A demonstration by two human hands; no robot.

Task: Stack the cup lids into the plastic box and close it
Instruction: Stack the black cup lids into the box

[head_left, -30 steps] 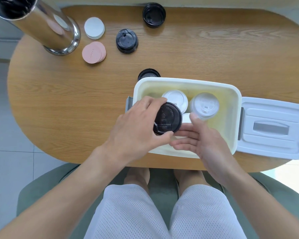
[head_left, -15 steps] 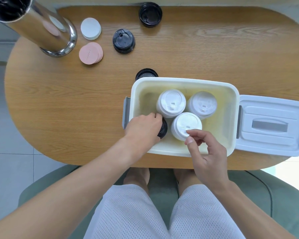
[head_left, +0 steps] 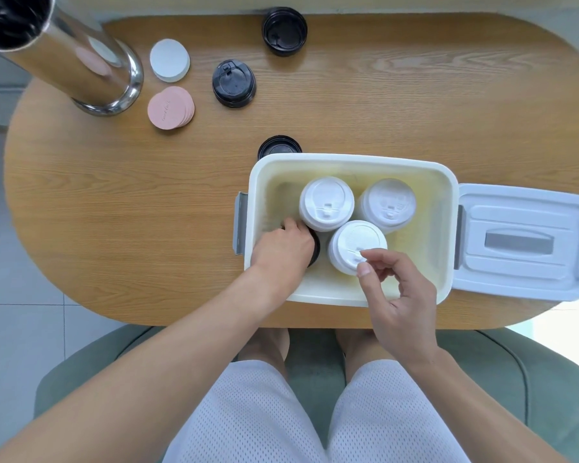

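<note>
An open cream plastic box (head_left: pixel 448 228) sits on the table's near edge. Inside stand three stacks of white cup lids: back left (head_left: pixel 326 202), back right (head_left: pixel 388 203), front (head_left: pixel 355 243). My left hand (head_left: pixel 283 250) reaches into the box's left front corner and covers a black lid (head_left: pixel 316 250), of which only an edge shows. My right hand (head_left: pixel 395 295) hovers at the box's front rim, fingers loosely curled, thumb and forefinger near the front white stack, holding nothing. The box's grey-white cover (head_left: pixel 522 242) lies open to the right.
On the wooden table (head_left: pixel 114 212), three more black lids lie behind the box: one (head_left: pixel 278 147) just behind its rim, one (head_left: pixel 234 83) further back, one (head_left: pixel 284 31) at the far edge. A steel cylinder (head_left: pixel 67 61), white coasters (head_left: pixel 169 60) and pink coasters (head_left: pixel 171 107) stand at back left.
My left hand has carried the black lid down into the box's left front corner. My right hand has let go of it and drawn back to the front rim.
</note>
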